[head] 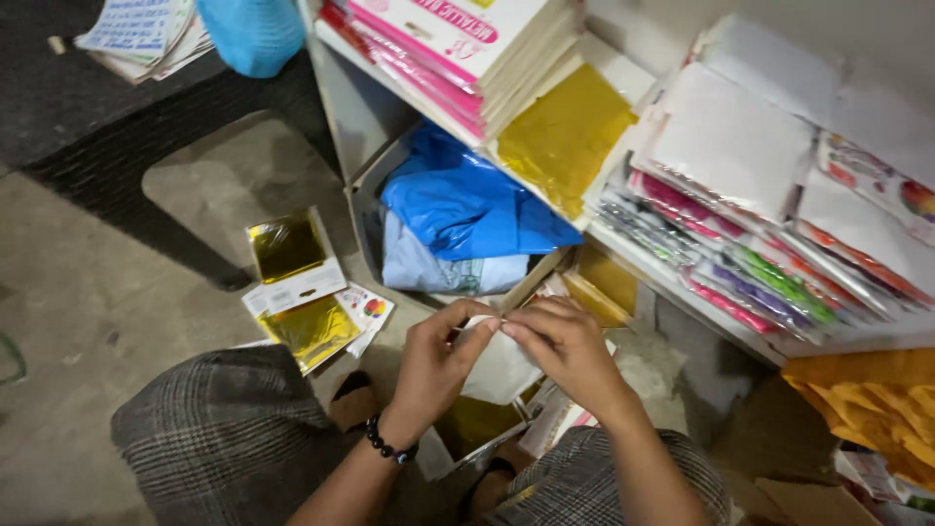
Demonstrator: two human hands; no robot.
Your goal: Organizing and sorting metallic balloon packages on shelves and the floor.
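Fingertips of the left hand [435,362] and right hand [565,346] meet, both pinching the top edge of a thin white packet [499,368] held above the knees. Crinkly gold foil sheets [310,329] lie on the concrete floor [88,321] at nine o'clock. At twelve o'clock, an open cardboard box [538,271] holds glossy blue plastic [458,205]; flat cellophane packs [740,278] crowd the shelf [682,282] at two.

Left hand [435,365] and right hand [565,346] raised together, fingertips meeting, pinch grip
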